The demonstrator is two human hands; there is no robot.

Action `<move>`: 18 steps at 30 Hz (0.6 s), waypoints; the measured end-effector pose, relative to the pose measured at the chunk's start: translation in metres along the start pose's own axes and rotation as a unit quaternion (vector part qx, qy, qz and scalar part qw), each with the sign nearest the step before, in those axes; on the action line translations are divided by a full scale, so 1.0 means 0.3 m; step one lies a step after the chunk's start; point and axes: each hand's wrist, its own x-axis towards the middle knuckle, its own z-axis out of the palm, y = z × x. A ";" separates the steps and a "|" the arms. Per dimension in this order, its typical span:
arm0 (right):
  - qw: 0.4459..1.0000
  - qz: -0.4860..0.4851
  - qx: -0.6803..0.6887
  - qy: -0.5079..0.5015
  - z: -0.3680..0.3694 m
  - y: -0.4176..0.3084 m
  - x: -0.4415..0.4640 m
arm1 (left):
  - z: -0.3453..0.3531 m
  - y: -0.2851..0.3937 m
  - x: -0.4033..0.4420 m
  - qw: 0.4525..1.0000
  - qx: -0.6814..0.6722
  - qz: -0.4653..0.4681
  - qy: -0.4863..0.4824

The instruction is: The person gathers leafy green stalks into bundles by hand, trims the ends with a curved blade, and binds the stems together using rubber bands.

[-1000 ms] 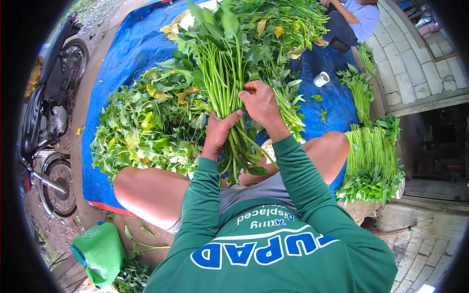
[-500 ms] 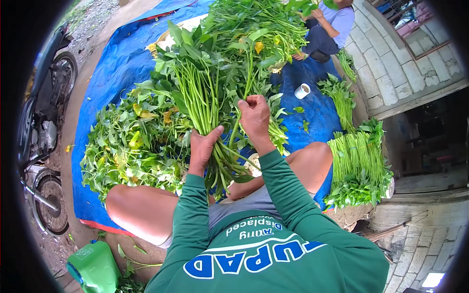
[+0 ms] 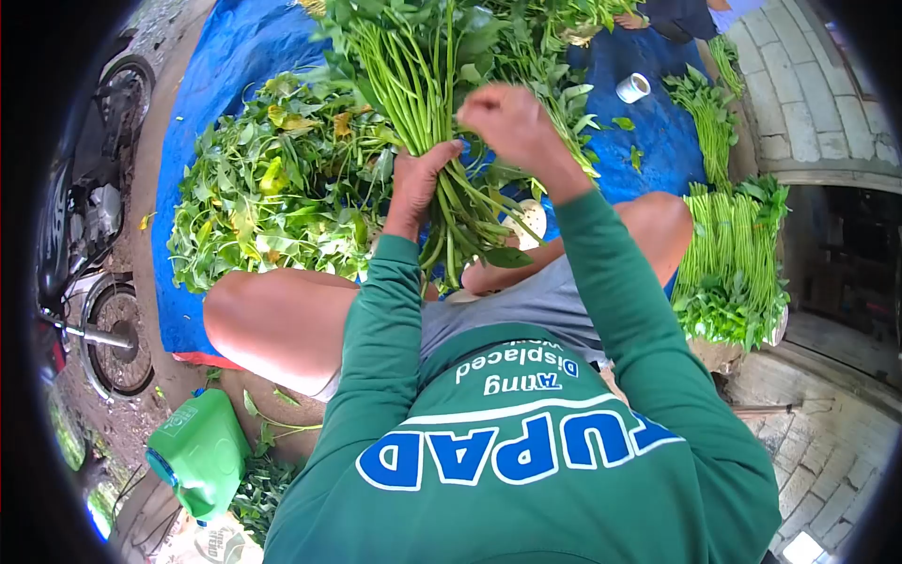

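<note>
My left hand (image 3: 420,183) is closed round the lower stems of a bunch of water spinach (image 3: 406,94), leaves pointing away from me. The cut ends (image 3: 458,221) hang below the fist toward my lap. My right hand (image 3: 515,127) is raised just right of the bunch, apart from it. Its fingers look bent but are smeared by motion, and nothing shows clearly in them. Beneath and left of the bunch lies a heap of loose leaves (image 3: 272,202), some yellowed.
A blue tarp (image 3: 620,132) lies under the greens, with a white cup (image 3: 633,88) on it. Tied bundles (image 3: 723,258) are stacked by my right knee. A green jug (image 3: 197,451) stands at lower left, a motorcycle (image 3: 94,207) beyond. Another person (image 3: 672,14) sits at the back.
My right hand has let go of the single stem it pinched, and that stem appears to lie along the bunch. The camera view has tilted down; my left hand keeps its hold.
</note>
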 end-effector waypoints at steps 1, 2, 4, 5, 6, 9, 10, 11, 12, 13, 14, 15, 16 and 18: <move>0.999 -0.012 -0.042 -0.017 0.042 0.001 -0.042 | -0.009 -0.033 0.002 0.999 -0.043 0.004 0.005; 0.996 -0.021 -0.082 -0.033 0.114 0.023 -0.107 | -0.063 -0.102 0.049 0.997 -0.067 -0.047 0.000; 0.990 -0.010 -0.131 -0.045 0.247 0.077 -0.198 | -0.122 -0.199 0.101 0.985 -0.124 -0.118 0.003; 0.989 0.012 -0.139 -0.046 0.303 0.110 -0.227 | -0.139 -0.239 0.107 0.976 -0.153 -0.156 0.005; 0.986 0.021 -0.152 -0.065 0.336 0.137 -0.236 | -0.157 -0.263 0.105 0.963 -0.164 -0.214 0.011; 0.986 0.045 -0.136 -0.085 0.460 0.260 -0.250 | -0.206 -0.358 0.080 0.939 -0.152 -0.305 0.039; 0.987 0.055 -0.136 -0.067 0.483 0.267 -0.268 | -0.224 -0.403 0.071 0.945 -0.152 -0.285 0.047; 0.987 0.058 -0.131 -0.072 0.492 0.281 -0.270 | -0.244 -0.460 0.073 0.956 -0.135 -0.255 0.053; 0.987 0.063 -0.125 -0.078 0.488 0.282 -0.272 | -0.226 -0.460 0.066 0.972 -0.105 -0.195 0.085; 0.987 0.068 -0.120 -0.083 0.484 0.284 -0.277 | -0.201 -0.467 0.053 0.981 -0.074 -0.134 0.116; 0.988 0.073 -0.110 -0.082 0.478 0.288 -0.280 | -0.178 -0.470 0.046 0.983 -0.029 -0.111 0.141; 0.990 0.057 -0.101 -0.081 0.477 0.304 -0.279 | -0.133 -0.430 0.036 0.982 0.017 -0.086 0.166; 0.992 0.040 -0.092 -0.079 0.481 0.327 -0.276 | -0.118 -0.413 0.038 0.978 0.063 -0.059 0.190; 0.994 0.013 -0.082 -0.065 0.508 0.349 -0.274 | -0.158 -0.401 0.059 0.974 0.015 -0.187 0.127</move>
